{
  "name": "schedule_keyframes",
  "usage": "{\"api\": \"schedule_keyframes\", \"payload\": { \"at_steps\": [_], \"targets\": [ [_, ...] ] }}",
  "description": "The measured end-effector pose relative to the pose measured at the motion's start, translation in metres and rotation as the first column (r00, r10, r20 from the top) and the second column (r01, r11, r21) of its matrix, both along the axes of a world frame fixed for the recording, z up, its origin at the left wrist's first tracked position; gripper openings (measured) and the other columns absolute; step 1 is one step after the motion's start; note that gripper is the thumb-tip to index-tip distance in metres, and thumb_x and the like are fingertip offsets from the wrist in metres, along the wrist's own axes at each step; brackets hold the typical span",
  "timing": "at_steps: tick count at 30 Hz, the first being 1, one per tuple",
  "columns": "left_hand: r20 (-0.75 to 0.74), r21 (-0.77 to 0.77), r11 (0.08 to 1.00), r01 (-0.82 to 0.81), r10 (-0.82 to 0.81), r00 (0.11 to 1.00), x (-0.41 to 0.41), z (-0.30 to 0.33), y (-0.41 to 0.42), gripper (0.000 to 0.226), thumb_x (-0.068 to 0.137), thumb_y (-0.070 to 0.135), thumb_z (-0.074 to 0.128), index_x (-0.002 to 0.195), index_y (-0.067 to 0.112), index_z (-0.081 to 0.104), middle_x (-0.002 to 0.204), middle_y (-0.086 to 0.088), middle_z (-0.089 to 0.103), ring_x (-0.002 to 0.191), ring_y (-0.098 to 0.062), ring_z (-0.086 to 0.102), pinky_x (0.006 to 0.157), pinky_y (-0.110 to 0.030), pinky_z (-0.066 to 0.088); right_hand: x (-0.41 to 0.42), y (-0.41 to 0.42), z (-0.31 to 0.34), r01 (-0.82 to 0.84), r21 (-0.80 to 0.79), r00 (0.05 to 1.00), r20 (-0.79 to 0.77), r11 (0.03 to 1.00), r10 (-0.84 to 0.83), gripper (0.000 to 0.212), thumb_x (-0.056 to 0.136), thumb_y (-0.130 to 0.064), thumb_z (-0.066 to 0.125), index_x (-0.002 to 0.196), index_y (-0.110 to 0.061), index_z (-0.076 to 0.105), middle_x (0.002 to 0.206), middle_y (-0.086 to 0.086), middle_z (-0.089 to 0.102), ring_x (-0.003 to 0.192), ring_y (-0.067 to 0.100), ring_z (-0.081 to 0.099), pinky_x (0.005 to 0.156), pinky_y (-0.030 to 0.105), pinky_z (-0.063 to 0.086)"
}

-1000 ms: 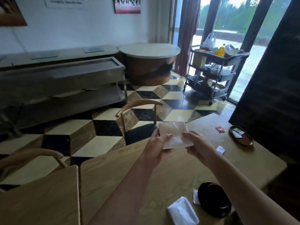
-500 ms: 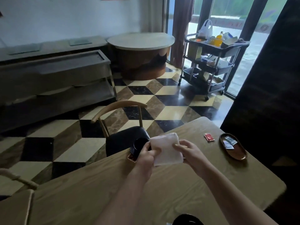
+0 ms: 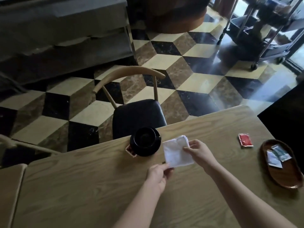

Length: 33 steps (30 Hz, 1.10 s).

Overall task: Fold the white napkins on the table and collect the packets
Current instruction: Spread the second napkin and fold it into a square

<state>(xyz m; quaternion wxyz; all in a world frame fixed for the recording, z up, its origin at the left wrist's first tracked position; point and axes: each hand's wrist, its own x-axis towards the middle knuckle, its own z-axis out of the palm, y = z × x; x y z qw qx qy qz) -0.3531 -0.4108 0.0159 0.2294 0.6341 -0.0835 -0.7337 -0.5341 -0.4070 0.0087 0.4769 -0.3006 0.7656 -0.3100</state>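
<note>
Pinching the folded white napkin with both hands' fingers, now lowered beside the black cup.

napkin between cup and tray

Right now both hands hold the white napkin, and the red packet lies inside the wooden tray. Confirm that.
Not quite. The head view shows the left hand and right hand holding the white napkin, but the red packet lies on the bare table, left of the wooden tray, not inside it.
</note>
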Motion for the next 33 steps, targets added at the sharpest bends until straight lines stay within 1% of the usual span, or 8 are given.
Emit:
{"api": "schedule_keyframes", "payload": {
  "at_steps": [4,10,15,19,24,28,31,33],
  "targets": [
    [0.11,-0.017,0.999,-0.048,0.049,0.993,-0.024,-0.028,-0.03,0.02,0.086,-0.009,0.064,0.096,0.006,0.057,0.073,-0.013,0.063,0.057,-0.019,0.058,0.04,-0.019,0.048,-0.013,-0.046,-0.024,-0.062,0.041,0.987,-0.146,0.997,0.067,0.02,0.083,-0.023,0.076,0.099,-0.013,0.076,0.094,0.004,0.078,0.09,0.021,0.071,0.075,0.031,0.05],
    [0.3,-0.096,0.988,-0.117,0.141,0.943,-0.057,-0.061,-0.057,0.031,0.077,-0.009,0.068,0.056,0.012,0.061,0.047,0.002,0.057,0.051,-0.017,0.057,0.059,-0.025,0.051,-0.025,-0.08,-0.057,-0.029,0.031,0.973,-0.227,0.999,0.035,0.014,0.082,-0.023,0.075,0.094,-0.016,0.077,0.088,0.0,0.075,0.085,0.017,0.067,0.068,0.025,0.04],
    [0.427,-0.094,0.975,-0.204,0.224,0.876,-0.062,-0.076,-0.068,0.022,0.077,-0.002,0.072,0.06,0.009,0.065,0.037,0.004,0.059,0.042,-0.015,0.06,0.062,-0.03,0.06,-0.022,-0.088,-0.075,-0.051,0.045,0.97,-0.237,0.998,0.06,0.009,0.084,-0.025,0.074,0.09,-0.019,0.073,0.085,-0.003,0.071,0.083,0.016,0.064,0.068,0.025,0.04],
    [0.432,-0.073,0.95,-0.305,0.306,0.848,-0.065,-0.086,-0.067,0.02,0.076,-0.006,0.074,0.06,-0.002,0.064,0.051,-0.013,0.066,0.038,-0.018,0.063,0.044,-0.028,0.057,-0.019,-0.089,-0.079,-0.075,0.088,0.926,-0.363,0.993,0.102,0.009,0.083,-0.028,0.071,0.082,-0.02,0.065,0.081,-0.002,0.064,0.086,0.024,0.062,0.068,0.029,0.04],
    [0.412,-0.036,0.948,-0.316,0.302,0.86,-0.066,-0.091,-0.067,0.015,0.079,0.0,0.076,0.079,-0.005,0.062,0.064,-0.015,0.066,0.039,-0.018,0.058,0.046,-0.031,0.057,-0.009,-0.09,-0.071,-0.095,0.148,0.911,-0.387,0.984,0.146,0.022,0.084,-0.034,0.066,0.094,-0.015,0.06,0.099,0.007,0.068,0.096,0.03,0.063,0.072,0.033,0.045],
    [0.326,-0.061,0.976,-0.208,0.216,0.92,-0.041,-0.067,-0.049,0.012,0.087,0.011,0.07,0.09,0.002,0.063,0.062,-0.009,0.062,0.049,-0.018,0.061,0.05,-0.028,0.058,0.017,-0.062,-0.047,-0.025,0.047,0.926,-0.374,0.999,0.041,0.052,0.086,-0.038,0.065,0.125,-0.005,0.055,0.123,0.015,0.058,0.115,0.034,0.056,0.097,0.044,0.048],
    [0.357,-0.182,0.983,-0.005,0.071,0.931,0.008,-0.045,-0.006,0.009,0.086,0.016,0.068,0.085,0.008,0.063,0.065,-0.007,0.067,0.054,-0.017,0.065,0.058,-0.031,0.059,0.067,-0.009,-0.023,0.062,-0.166,0.955,-0.278,0.984,-0.106,0.037,0.086,-0.027,0.065,0.119,-0.011,0.058,0.117,0.007,0.059,0.106,0.024,0.059,0.094,0.041,0.05],
    [0.353,-0.236,0.969,0.077,0.011,0.936,0.052,-0.036,0.032,0.005,0.088,0.013,0.067,0.084,0.009,0.066,0.065,-0.006,0.068,0.052,-0.014,0.064,0.053,-0.028,0.056,0.11,0.032,-0.013,0.016,-0.198,0.973,-0.223,0.98,-0.06,0.02,0.087,-0.021,0.066,0.106,-0.018,0.06,0.106,0.002,0.06,0.09,0.016,0.062,0.084,0.033,0.051]
  ]
}}
